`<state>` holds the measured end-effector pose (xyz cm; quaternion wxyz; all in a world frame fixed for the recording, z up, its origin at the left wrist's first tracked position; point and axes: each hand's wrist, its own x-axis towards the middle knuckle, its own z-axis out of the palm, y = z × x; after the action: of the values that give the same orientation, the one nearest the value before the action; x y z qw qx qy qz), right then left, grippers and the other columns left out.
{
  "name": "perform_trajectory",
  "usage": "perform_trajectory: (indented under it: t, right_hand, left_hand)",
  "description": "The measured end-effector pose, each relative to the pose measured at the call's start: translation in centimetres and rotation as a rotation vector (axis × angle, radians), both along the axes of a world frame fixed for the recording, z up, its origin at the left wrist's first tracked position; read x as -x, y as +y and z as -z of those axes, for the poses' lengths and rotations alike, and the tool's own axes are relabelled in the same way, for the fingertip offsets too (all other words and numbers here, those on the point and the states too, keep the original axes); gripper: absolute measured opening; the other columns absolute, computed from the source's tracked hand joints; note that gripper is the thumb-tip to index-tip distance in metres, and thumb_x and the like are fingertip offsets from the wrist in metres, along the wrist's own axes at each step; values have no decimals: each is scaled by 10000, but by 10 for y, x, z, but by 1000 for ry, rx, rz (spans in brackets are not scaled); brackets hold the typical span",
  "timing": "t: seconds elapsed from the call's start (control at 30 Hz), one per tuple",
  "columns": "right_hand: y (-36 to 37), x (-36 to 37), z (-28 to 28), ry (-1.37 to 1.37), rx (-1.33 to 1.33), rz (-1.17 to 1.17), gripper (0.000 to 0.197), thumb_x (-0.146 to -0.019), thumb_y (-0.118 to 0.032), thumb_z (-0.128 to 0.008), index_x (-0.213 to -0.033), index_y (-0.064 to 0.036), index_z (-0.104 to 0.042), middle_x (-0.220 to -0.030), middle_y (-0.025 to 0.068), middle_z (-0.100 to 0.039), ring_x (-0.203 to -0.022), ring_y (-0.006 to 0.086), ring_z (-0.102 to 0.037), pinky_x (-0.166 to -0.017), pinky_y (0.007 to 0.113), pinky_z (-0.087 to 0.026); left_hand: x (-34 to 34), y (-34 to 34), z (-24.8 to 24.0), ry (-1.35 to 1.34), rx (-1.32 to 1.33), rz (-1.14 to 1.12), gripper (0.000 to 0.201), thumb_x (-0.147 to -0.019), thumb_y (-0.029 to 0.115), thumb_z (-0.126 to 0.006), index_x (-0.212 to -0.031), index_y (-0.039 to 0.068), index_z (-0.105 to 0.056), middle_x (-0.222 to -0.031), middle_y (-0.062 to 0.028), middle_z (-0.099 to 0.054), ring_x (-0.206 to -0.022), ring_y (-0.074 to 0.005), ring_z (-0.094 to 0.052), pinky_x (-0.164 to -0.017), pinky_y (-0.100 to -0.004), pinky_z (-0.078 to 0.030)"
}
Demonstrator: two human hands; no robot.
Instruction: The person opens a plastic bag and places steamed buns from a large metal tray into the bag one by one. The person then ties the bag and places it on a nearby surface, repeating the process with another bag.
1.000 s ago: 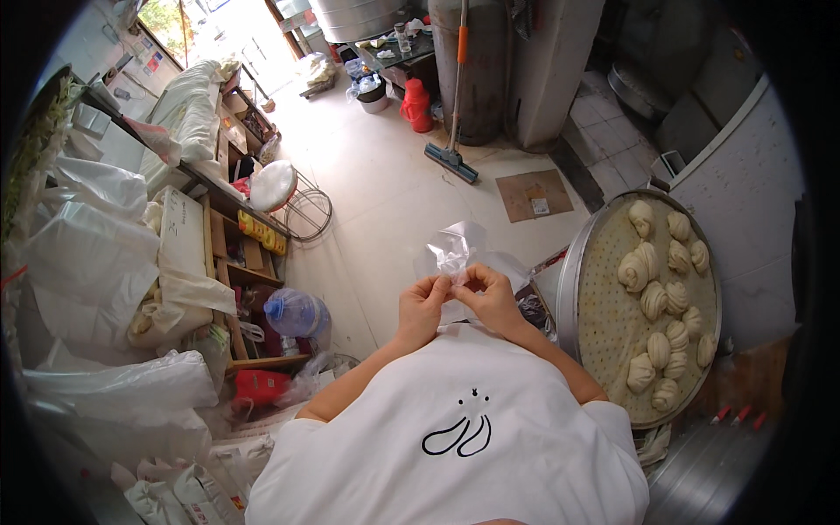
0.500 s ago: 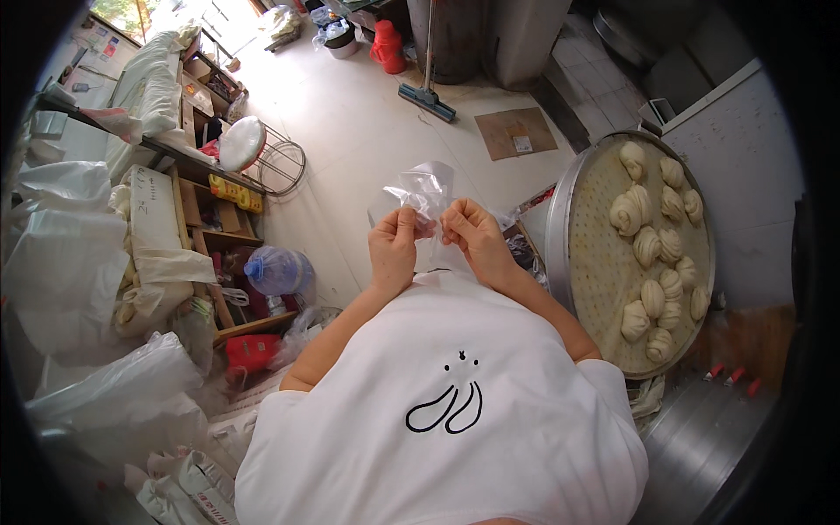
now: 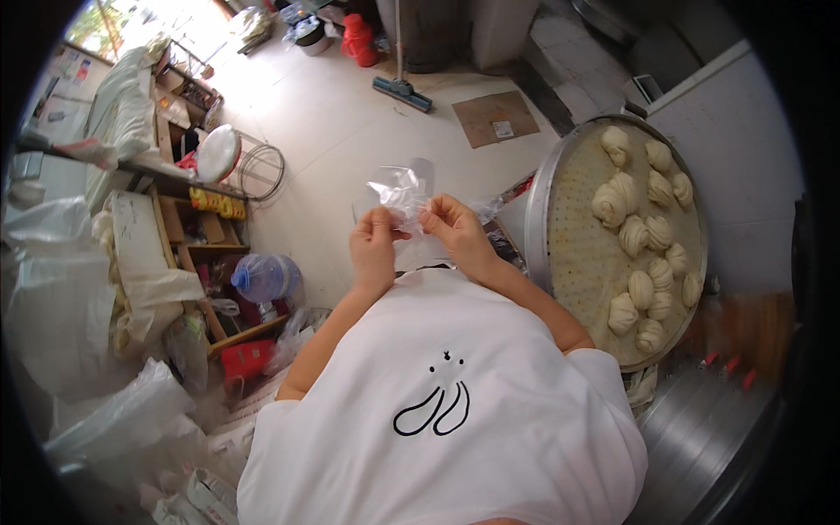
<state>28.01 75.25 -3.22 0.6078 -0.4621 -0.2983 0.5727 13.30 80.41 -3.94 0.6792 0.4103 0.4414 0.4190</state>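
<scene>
In front of my chest I hold up a clear plastic bag (image 3: 401, 188), thin and crinkled, with light glinting off it. My left hand (image 3: 376, 241) pinches its left side between thumb and fingers. On the other side my right hand (image 3: 455, 232) is closed on the bag too, a short way from the left. The bag's lower part hangs between the hands and is hard to make out. Right of my right arm stands a large round steamer tray (image 3: 573, 262) bearing several twisted rolls (image 3: 633, 236), mostly toward its right side.
Wooden shelving (image 3: 210, 289) runs along the left, with a large blue water bottle (image 3: 267, 277) by it and a round stool (image 3: 219, 153) beyond. Plastic sheeting (image 3: 61, 297) hangs at the far left. A broom (image 3: 402, 93) and flat cardboard (image 3: 496, 119) are on the floor ahead.
The whole scene has shifted slightly left as the view turned. Both hands still grip the bag; its crumpled upper part has changed shape a little.
</scene>
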Motion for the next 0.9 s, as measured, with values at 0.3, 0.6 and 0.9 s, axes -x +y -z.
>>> perform_trajectory:
  t: [0.3,0.6,0.9]
  right_hand:
    - [10,-124,34,793,88,355,187,-952,-145,-512,-773,-108,-472,-659,-6,-463,-534,94,-426,-509,229,-386]
    - [24,-239,-74,261,-123,382,145,-945,-150,-561,-1076,-90,-542,-635,-69,-389,-449,26,-294,-382,197,-229]
    - [108,-181,-123,-582,-269,-63,88,-865,-95,-662,-944,-103,-699,-717,-58,-562,-636,7,-451,-555,176,-372]
  left_hand:
    - [2,57,-11,-476,276,463,115,-991,197,-522,-978,88,-557,-645,43,-457,-549,-88,-468,-544,-301,-459]
    - [64,227,82,845,-134,-271,355,-758,59,-757,-1074,41,-597,-787,-38,-586,-603,-120,-540,-457,-251,-424]
    - [-88,215,36,752,-1318,339,964,-614,209,-849,-1449,128,-375,-1458,-219,-361,-1372,-370,-316,-1088,-442,-315]
